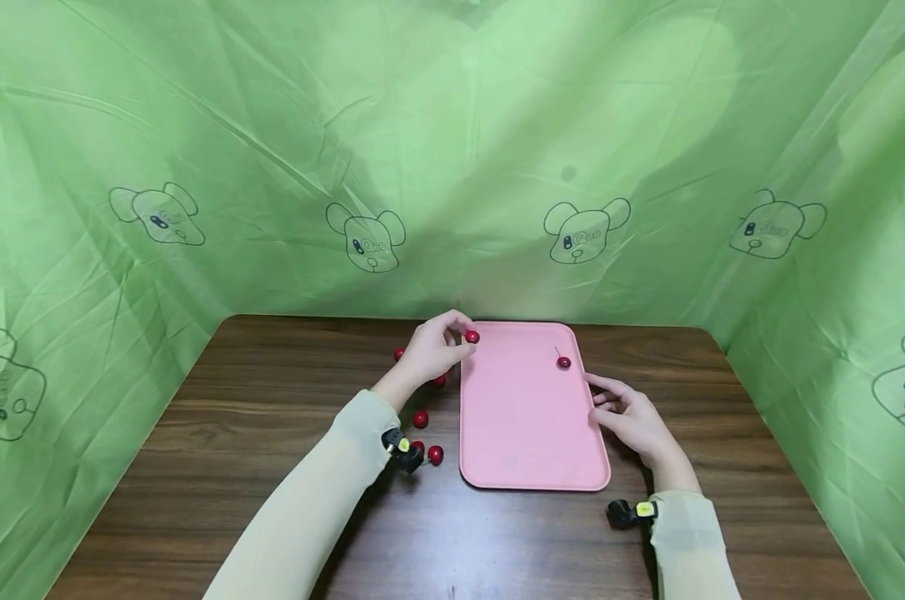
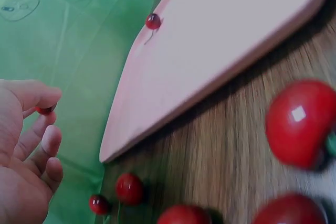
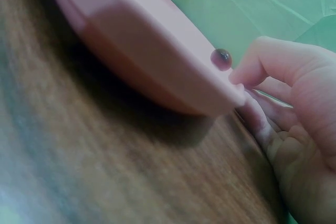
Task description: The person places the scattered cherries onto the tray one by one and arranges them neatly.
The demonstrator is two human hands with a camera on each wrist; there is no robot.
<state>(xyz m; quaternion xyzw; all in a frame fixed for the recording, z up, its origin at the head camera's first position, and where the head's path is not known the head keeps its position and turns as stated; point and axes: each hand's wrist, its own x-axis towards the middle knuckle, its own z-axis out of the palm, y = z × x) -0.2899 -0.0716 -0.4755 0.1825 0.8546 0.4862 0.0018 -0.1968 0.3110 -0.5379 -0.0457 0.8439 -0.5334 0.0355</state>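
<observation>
While the wooden table (image 1: 272, 467) leaves wide free room around both our arms, the pink tray (image 1: 531, 417) lies between our two hands, its left edge just beside our left fingers and its right edge touching our right fingers. Our left hand (image 1: 432, 350) pinches a small red cherry (image 1: 472, 337) between thumb and fingertips, right over the far left corner of the tray. Our right hand (image 1: 628, 417) holds nothing; its fingers are relaxed and half straight, resting against the tray rim. A second cherry (image 1: 563, 362) lies inside the tray, just beyond our right fingertips. More loose cherries (image 1: 420, 418) lie on the table below our left hand, near the wrist.
</observation>
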